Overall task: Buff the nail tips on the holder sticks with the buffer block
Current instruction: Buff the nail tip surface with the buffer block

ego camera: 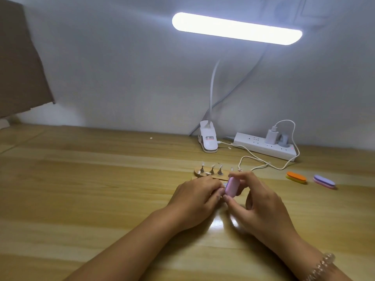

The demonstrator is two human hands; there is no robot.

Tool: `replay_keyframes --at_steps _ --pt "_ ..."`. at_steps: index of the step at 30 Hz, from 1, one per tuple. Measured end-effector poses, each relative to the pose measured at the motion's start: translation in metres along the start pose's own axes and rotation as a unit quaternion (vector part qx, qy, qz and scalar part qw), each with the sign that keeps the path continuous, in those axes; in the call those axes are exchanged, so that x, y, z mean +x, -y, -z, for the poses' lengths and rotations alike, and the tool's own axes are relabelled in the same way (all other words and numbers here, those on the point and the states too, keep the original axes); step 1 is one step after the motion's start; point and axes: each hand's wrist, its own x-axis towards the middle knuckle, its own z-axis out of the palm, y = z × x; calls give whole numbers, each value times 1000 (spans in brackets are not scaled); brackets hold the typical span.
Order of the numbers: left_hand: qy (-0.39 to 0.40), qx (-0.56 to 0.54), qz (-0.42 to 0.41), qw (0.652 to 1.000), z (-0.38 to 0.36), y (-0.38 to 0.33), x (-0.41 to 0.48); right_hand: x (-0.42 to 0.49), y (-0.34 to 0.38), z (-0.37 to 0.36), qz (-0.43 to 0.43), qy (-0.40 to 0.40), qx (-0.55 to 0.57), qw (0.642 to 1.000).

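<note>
Fingers (212, 187) of the left hand (194, 197) are curled in tight toward the buffer block (231, 187). Their tips are hidden, so we cannot tell what they pinch, if anything. We judge it to be one holder stick, steadied low over the worktop (101, 189) so the tip does not wobble under the block.

Just behind that hand sits the wooden stand (197, 173). Three holder sticks (212, 169) stand upright in it, each with a clear nail tip on top, and a fourth shows faintly at its right end. They are kept near, we think, so each can be swapped in turn.

The block is pale pink-lilac and stands on edge between the two hands. The right hand (261, 205) grasps it, thumb at the near end and fingers over the far end. That grip suits short strokes. A beaded bracelet (322, 266) is on that wrist.

Farther back, the lamp clamp (209, 139) lies against the wall, its lit bar (237, 28) hanging over the work area. The clamp carries a label with red and dark print, too small for us to read.

To the right is a white power strip (284, 152) with a charger (271, 135) plugged in, its cable (253, 158) looping forward.

Two spare buffers lie well apart from the hands, an orange-yellow buffer (296, 177) and a purple buffer (324, 181). We see no brand on them.
</note>
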Motion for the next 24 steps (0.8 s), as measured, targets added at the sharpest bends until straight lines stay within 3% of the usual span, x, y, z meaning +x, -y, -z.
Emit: replay_keyframes --at_steps 4,9,13,17,22,24 --pt "-17 -26 5 1000 1 1 1 -5 1 -1 24 52 -23 998" --pt "-4 8 -9 1000 -1 0 0 0 2 -1 6 -8 -10 1000" --pt "-14 -16 2 1000 2 0 0 -5 2 -1 31 50 -34 998" --pt "-4 7 -2 1000 0 -2 0 -1 4 -1 18 -14 -3 1000" --pt "-13 -27 12 999 3 0 1 -5 0 -2 28 47 -11 998" --pt "-12 -23 11 1000 3 -1 0 -3 1 -2 23 17 4 1000"
